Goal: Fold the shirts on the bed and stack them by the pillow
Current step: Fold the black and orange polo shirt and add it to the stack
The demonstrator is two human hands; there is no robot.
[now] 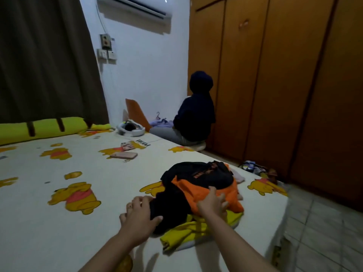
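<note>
I see two hands: left hand grips the black shirt | right hand flat, fingers spread, on the orange shirt | yellow shirt beneath; three shirts piled near the bed's right edge | two phones mid-bed | one bolster pillow at far-left edge

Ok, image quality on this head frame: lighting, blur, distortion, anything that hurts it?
Head view: dim and bluish; wide-angle bends the wardrobe and curtain; both hands, left hand and right hand, are slightly motion-blurred; the black shirt shows almost no fold detail; soft shadows lie under the forearms.
</note>
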